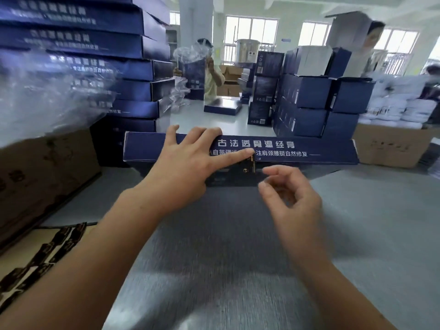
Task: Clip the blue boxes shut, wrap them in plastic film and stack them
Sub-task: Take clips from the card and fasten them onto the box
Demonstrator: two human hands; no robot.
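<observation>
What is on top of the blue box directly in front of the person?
The left hand lies on the blue box, fingers spread over its upper edge, thumb beside the gold clasp. The hand covers part of the white print. Its inside cannot be seen.

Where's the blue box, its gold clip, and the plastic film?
Blue box (281, 150): head view, on its printed front.
Clip (251, 164): head view, on its metal plate.
Plastic film (47, 91): head view, on its crumpled middle.

Grey worktop (214, 258) in a packing room; a brown left carton (42, 177) sits at its edge, a right carton (390, 148) further off with white bundles (404, 110) heaped above; beyond, a steel vat (247, 51) before bright windows (252, 32); a person in a pale yellow shirt (213, 84) stands nearby.
</observation>
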